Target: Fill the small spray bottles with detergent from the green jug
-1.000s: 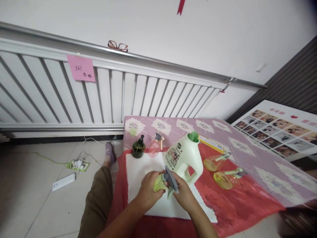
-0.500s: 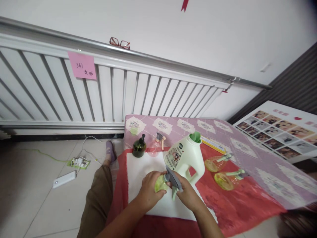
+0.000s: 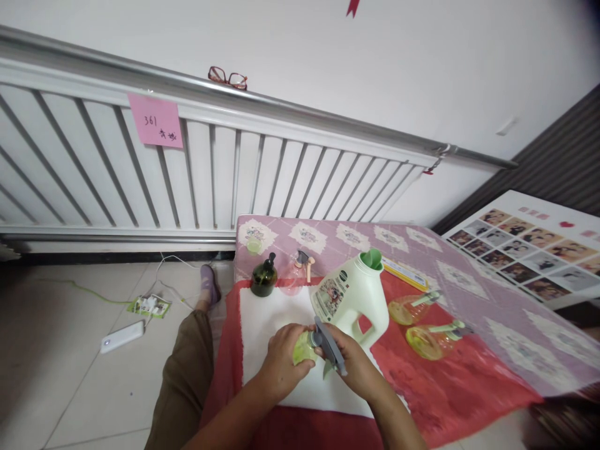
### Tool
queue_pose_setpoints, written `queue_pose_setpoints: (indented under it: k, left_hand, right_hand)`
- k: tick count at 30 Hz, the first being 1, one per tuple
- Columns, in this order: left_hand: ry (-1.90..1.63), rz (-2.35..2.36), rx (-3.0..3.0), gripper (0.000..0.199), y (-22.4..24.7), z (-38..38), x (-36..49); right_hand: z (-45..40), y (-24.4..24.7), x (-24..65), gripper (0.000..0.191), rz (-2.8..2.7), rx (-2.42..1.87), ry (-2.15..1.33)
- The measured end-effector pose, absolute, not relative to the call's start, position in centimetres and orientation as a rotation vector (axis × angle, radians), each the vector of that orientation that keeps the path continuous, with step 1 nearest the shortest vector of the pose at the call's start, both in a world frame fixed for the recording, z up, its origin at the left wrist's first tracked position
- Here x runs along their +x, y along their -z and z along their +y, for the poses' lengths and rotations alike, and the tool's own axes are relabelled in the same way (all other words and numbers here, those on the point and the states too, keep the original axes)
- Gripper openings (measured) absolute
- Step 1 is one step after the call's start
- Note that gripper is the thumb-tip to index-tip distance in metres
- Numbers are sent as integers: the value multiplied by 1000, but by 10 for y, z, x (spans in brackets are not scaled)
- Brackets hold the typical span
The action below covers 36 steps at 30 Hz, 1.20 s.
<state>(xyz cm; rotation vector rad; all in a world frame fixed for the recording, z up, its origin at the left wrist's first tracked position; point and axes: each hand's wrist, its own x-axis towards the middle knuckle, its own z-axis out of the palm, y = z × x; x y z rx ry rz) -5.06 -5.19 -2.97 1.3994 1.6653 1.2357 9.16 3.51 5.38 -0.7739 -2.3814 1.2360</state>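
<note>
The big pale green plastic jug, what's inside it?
A bright green spout shows inside the mouth of the pale green plastic jug. Deeper down, its opaque walls hide any contents.

Single head cam, worn up top, looks fwd & down at hands.

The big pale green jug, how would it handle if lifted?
The jug looks like rigid plastic, so it would probably keep its shape. Its moulded handle should give a secure grip. The green spout looks uncapped, so tipping might spill any contents.
</note>
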Motion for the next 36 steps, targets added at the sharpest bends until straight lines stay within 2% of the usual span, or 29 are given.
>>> queue_pose_setpoints:
  k: [15,20,27,36]
  left_hand:
    - [-1311,1628,1397,60,33,-53,-51]
    - [-1339,1634,1400,58,48,-53,-51]
    - [-1405,1624,1369,50,62,-46,-49]
    - [-1463,1712,1196,50,57,-59,-35]
  right_hand:
    - [26,-45,87,23,-2270,-722,-1231]
    - [14,-38,85,22,-2156,-800,-1251]
    - [-3,-23,81,27,-1954,-1025,-1077]
    - [-17,-15,70,23,-1654,-1234,-1105]
